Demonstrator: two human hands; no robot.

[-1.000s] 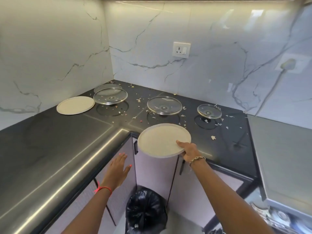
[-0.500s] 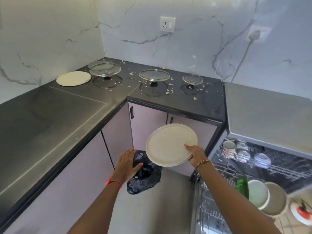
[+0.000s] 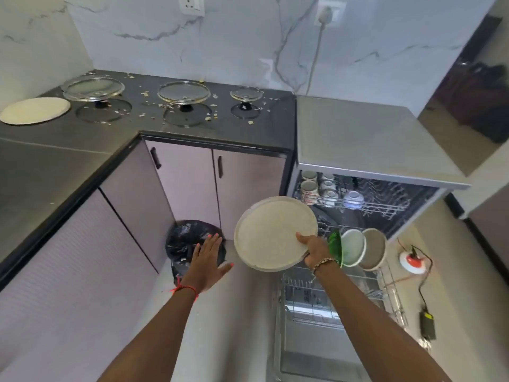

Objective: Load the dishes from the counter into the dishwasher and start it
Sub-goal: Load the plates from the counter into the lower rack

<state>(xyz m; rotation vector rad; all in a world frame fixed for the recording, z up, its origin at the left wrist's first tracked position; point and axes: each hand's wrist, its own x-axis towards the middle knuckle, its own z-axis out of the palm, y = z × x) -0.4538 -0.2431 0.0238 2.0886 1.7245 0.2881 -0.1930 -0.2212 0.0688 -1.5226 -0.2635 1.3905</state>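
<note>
Cream plate held at the open dishwasher
The right hand pinches its rim, thumb on top, above the lower rack; the left hand hovers beside it, fingers straight and spread, over a black bin bag. Farther back, another plate and three glass lids sit on the dark desk.

Mid-frame, the right grip pinches a tilted beige plate by its rim beside the dishwasher's lower rack; the left grip spreads flat before a black bin bag.
</note>
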